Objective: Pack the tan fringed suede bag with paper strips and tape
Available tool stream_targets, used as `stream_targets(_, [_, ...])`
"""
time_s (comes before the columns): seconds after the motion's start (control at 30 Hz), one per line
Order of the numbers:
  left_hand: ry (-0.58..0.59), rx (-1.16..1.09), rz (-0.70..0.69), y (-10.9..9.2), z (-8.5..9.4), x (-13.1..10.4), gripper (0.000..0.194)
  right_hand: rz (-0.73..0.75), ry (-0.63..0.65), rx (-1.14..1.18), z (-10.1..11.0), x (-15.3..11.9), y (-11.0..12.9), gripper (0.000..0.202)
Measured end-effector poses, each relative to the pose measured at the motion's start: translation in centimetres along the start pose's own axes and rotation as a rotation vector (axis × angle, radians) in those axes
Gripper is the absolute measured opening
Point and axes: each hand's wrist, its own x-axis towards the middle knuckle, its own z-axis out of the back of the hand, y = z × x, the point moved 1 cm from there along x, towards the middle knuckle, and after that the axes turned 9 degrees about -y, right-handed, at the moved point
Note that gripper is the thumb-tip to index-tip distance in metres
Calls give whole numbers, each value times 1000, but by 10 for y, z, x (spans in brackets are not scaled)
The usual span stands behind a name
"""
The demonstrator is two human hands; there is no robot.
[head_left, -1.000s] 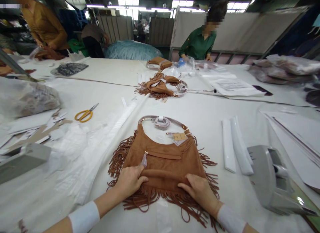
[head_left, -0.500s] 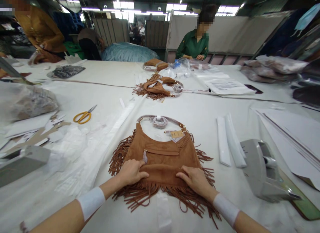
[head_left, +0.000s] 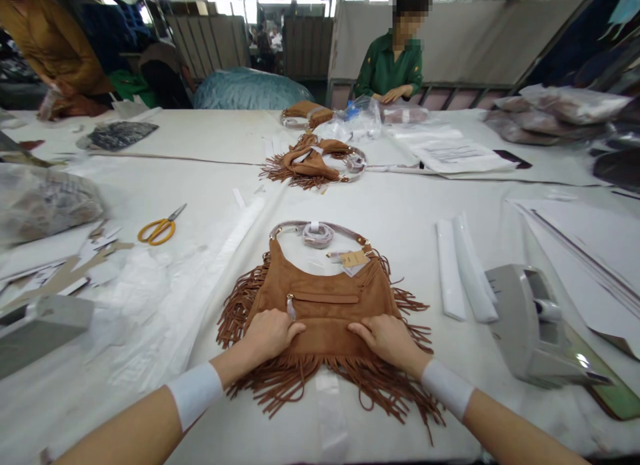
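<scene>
A brown suede handbag (head_left: 327, 286) with long fringe lies flat in front of me, its wrapped strap pointing away. My left hand (head_left: 274, 333) grips the lower left of the bag, below the zip pull. On the lower right, my right hand (head_left: 390, 342) holds it the same way. Both thumbs point inward over the suede, and the other fingers are curled and partly hidden. Between the hands the bottom part forms a folded-looking band above the fringe. A tan paper tag (head_left: 354, 258) lies by the strap's right end, and a coiled, wrapped strap (head_left: 318, 234) sits inside the handle loop.
Yellow-handled scissors (head_left: 163, 226) lie left, near cardboard scraps and thin white sheets. A grey tape dispenser (head_left: 530, 325) stands right, beside white foam strips (head_left: 450, 272). Farther back are another fringed bag (head_left: 313, 162), papers (head_left: 450, 152) and bagged goods (head_left: 560, 112). A co-worker in green stands opposite.
The view has tilted down slightly. Both hands stay on the lower part of the bag, which now looks flatter between them, with the left thumb extended more inward.
</scene>
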Motion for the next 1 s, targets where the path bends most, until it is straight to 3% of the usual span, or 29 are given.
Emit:
stream_targets(0.3, [9,37,-33,-2,1,-2,56,-16,-55,-167,-7,-3,13,56])
stream_targets(0.37, [-64,43,-98,1,-3,-8,46,5,-92,-183,-9,-6,13,50])
stream_targets(0.43, [-201,59,-242,5,-7,-13,36,62,-178,-180,-12,-7,11,40])
stream_targets(0.53, [-334,57,-531,12,-13,-14,52,201,-312,-136,-16,-4,5,25])
stream_targets(0.63, [-272,-9,-795,17,-18,-5,60,336,-334,-66,-19,0,-2,19])
stream_targets(0.73, [-181,-79,-910,19,-21,7,59,399,-312,-39,-17,4,-3,23])
stream_targets(0.83, [-153,-110,-906,21,-23,14,58,353,-283,-52,-13,13,5,25])
stream_targets(1.0, [-164,-130,-907,22,-27,15,57,44,-263,-8,-11,32,26,34])
